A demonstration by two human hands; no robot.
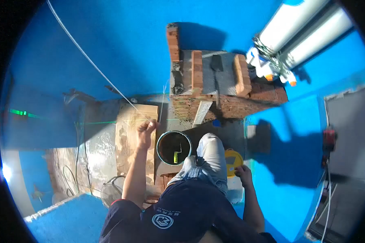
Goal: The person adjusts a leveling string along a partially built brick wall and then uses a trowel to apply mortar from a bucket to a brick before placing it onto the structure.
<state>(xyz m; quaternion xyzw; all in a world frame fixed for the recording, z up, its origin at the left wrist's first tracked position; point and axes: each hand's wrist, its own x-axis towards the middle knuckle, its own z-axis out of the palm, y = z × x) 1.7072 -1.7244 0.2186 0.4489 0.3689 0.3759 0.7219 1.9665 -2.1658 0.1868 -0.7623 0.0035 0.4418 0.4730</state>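
Observation:
My left hand [145, 131] is raised over a brown board [123, 139], its thumb and fingers pinched on the lower end of a thin white cord [94, 67]. The cord runs up and away to the far left. Between that hand and my knees stands a round bucket [158, 150] with a dark inside. A tool with a yellow-green handle [175, 157] is in it. Beside my right knee, my right hand [243, 173] has its fingers curled together near a yellow round object [232, 158]. Whatever it may hold is too small to make out.
Ahead is a low brick structure [215, 106] with upright bricks [197, 73] and a dark trowel-like tool [217, 65] on top. A pale strip [202, 113] leans against its front. White pipes [296, 22] stand far right; a red device [329, 140] is at right. Cables [78, 162] hang left.

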